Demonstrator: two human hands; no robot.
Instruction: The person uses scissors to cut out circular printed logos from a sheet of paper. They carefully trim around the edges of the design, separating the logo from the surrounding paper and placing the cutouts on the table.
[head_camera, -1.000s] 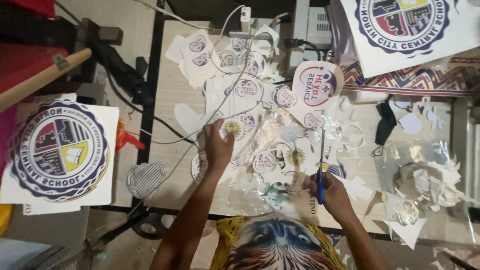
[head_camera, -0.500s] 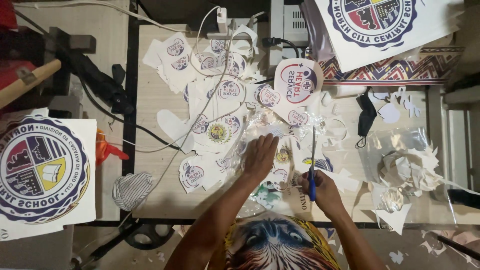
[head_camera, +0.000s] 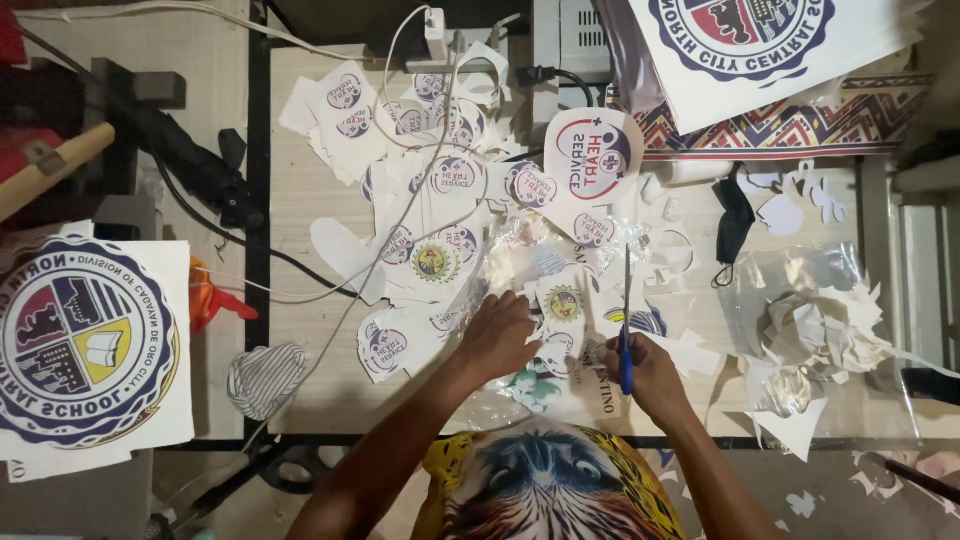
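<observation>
Head view: the left hand (head_camera: 497, 335) is laid flat, fingers spread, on a cut-out sticker sheet (head_camera: 560, 310) at the near edge of the wooden table (head_camera: 300, 190). Blue-handled scissors (head_camera: 626, 330) are grasped in the right hand (head_camera: 650, 375), blades pointing away. Round white stickers (head_camera: 440, 180) are scattered beyond; a large round crest print (head_camera: 85, 340) lies far left.

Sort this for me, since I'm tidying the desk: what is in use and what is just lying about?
In use:
- blue-handled scissors in right hand
- white printed paper cut-out with yellow round emblem by left hand

Lying about:
- black face mask
- crumpled white paper scraps
- striped round cloth
- white charger plug
</observation>
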